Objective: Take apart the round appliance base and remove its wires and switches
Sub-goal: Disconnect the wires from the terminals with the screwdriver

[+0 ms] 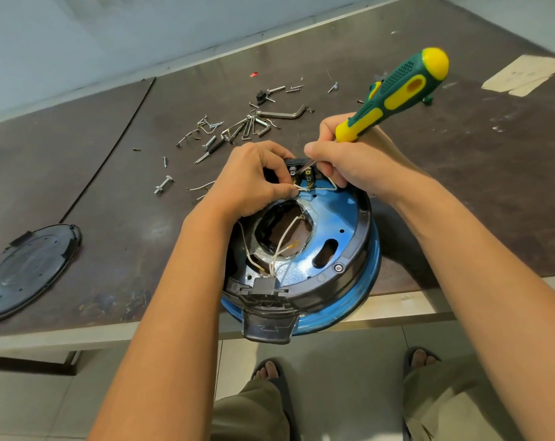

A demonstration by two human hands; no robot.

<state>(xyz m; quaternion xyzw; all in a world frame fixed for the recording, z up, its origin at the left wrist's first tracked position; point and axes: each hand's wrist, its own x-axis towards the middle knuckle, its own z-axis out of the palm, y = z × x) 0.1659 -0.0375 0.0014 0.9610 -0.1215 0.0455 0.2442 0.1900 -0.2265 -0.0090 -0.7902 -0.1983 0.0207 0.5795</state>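
Note:
The round appliance base (339,230), blue metal inside a black rim, lies upside down at the table's front edge and overhangs it. At its far rim sits a black switch block (303,173) with brass terminals and white wires (301,187). My left hand (253,179) pinches a white wire beside the terminals. My right hand (349,167) grips a green and yellow screwdriver (397,93), its metal tip pressed among the switch terminals. More white wires (282,246) run across the centre hole to a black connector (265,286) at the near rim.
Loose screws, bolts and hex keys (247,125) are scattered behind the base. A black round cover plate (27,272) lies at the left near the table edge. A piece of tape (524,74) sticks at the far right. My feet and the tiled floor show below.

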